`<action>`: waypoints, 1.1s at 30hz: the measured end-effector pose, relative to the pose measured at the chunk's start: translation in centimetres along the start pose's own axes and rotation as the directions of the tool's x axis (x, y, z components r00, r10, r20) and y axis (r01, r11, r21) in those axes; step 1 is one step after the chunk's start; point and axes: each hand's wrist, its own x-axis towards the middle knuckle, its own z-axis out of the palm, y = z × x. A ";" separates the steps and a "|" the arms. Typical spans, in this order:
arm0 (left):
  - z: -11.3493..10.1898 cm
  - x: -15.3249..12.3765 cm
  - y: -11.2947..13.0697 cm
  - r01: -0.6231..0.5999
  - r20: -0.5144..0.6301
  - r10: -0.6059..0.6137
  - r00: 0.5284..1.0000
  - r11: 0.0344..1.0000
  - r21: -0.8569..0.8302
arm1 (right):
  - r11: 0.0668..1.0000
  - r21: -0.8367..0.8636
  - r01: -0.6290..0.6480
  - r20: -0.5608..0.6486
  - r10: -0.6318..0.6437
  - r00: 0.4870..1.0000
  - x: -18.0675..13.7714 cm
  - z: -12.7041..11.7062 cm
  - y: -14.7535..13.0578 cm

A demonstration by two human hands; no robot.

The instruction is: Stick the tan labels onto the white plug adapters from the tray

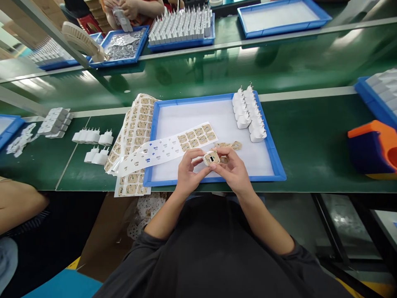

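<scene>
Between my left hand (192, 169) and my right hand (230, 167) I hold a white charger plug (211, 158), its port face turned up toward me. A tan sticker covers that face around the dark ports. Fingers and thumbs of both hands grip its sides. Beneath my hands lies a blue-rimmed tray (167, 180). Just behind the plug, loose tan stickers (236, 145) rest on the tray. A partly peeled sticker sheet (169, 149) reaches from the tray's left side toward my left hand. Two rows of white charger plugs (249, 114) stand at the tray's right.
More sticker sheets (136, 128) are piled left of the tray. Beyond them stand several white plugs (93, 135) and stacked white parts (56, 122). An orange and navy holder (372, 149) is at the right. Across the green conveyor (186, 70), another person's hands (124, 8) hold a part.
</scene>
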 end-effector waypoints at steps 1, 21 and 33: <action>0.0 0.0 -0.1 -0.008 0.005 0.009 1.000 1.000 -0.005 | 0.999 0.037 -0.005 -0.002 0.005 1.000 0.0 0.0 0.0; 0.7 0.0 0.1 -0.441 0.039 0.466 0.884 0.804 0.399 | 0.981 0.180 0.073 -0.207 -0.035 0.978 -0.1 2.3 0.7; 0.5 -0.1 -0.2 -0.416 0.047 0.426 0.904 0.845 0.337 | 0.989 0.135 0.051 -0.159 -0.029 0.987 0.0 1.8 0.2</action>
